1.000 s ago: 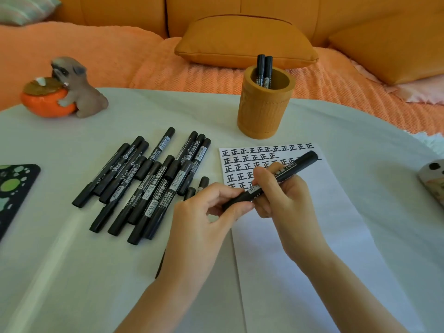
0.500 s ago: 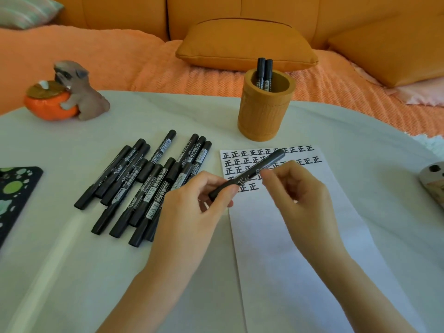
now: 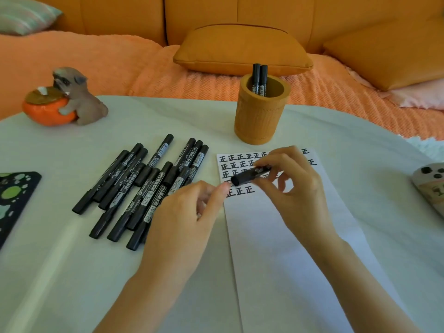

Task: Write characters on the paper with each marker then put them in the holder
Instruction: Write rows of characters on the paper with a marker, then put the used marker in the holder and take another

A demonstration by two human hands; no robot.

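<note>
1. White-clothed table [image 3: 72,272] below; orange sofa [image 3: 120,20] across the top.
2. Upper centre: tan holder [image 3: 260,121], two black markers [image 3: 259,78] upright inside.
3. Centre: right hand [image 3: 298,188] pinching a black marker [image 3: 245,176] over the written paper [image 3: 264,236]; left hand [image 3: 182,219] just beside, loosely curled, seemingly empty.
4. Centre left: loose markers [image 3: 153,198] heaped.

At upper left a grey pug figurine [image 3: 80,102] hugs an orange persimmon-shaped pot [image 3: 46,112] on the white tablecloth [image 3: 60,272]. A black mat with green blotches [image 3: 14,200] is cut by the left edge. Across the top, an orange sofa [image 3: 120,18] carries a ribbed throw [image 3: 108,68], a mustard cushion [image 3: 240,49] and a striped pillow [image 3: 21,15].
</note>
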